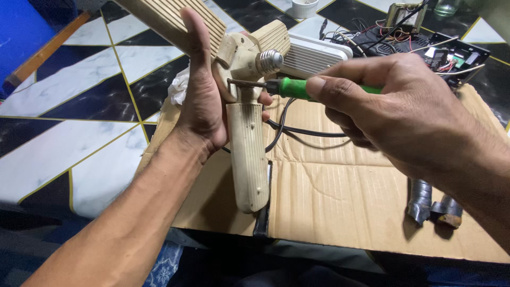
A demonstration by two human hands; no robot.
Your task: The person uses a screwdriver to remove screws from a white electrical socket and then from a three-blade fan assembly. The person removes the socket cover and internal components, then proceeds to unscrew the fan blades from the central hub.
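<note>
Cream plastic fan blade assembly (pixel 241 79) up off the cardboard sheet (pixel 340 186), hanging over its far left part, hub and metal shaft end (pixel 270 61) pointing right. Left hand (pixel 199 90) upright behind the hub, palm against it, fingers straight and pressed together, thumb wrapped round front. Right hand (pixel 393 106) coming in from the right, wrist level, fingers pinching the green-handled screwdriver (pixel 289 87), tip touching the hub just under the shaft. Probably light, stiff, a bit brittle given the yellowed ribbed plastic, and awkward with the long blades sticking out; best gripped at the hub, not by a blade. Black cable (pixel 297 130) snaking across the cardboard below, white ribbed casing (pixel 316 56) behind, open electronics box (pixel 425 45) at the far right corner, crumpled metal bits (pixel 430 202) near the right edge.
</note>
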